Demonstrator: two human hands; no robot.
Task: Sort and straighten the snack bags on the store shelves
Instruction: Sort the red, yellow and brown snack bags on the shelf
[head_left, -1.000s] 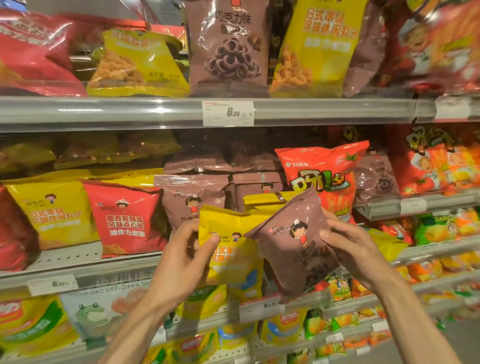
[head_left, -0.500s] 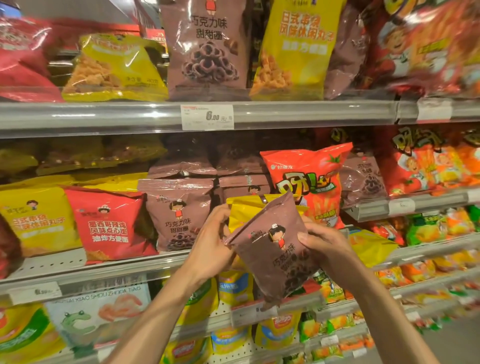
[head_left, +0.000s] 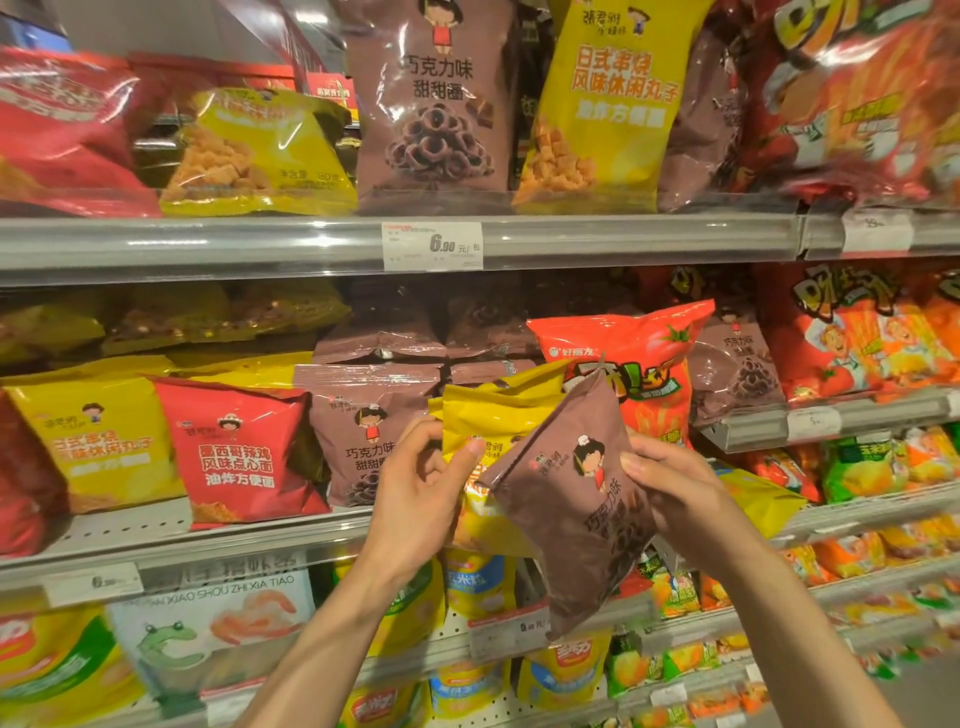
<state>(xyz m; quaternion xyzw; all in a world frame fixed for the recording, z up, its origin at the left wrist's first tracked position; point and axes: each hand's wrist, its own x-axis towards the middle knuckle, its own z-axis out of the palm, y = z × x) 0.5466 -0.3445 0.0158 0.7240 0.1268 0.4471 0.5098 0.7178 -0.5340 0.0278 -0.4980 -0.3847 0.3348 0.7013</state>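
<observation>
Brown bag (head_left: 576, 509) gripped by right hand (head_left: 680, 493); left hand (head_left: 415, 493) pinches yellow bag (head_left: 493, 421) behind.

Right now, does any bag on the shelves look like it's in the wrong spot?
Yes. On the middle shelf, an orange-red bag stands among the brown bags, with another brown bag to its right. It breaks the brown row. On the top shelf, one yellow bag leans tilted instead of upright.
</observation>
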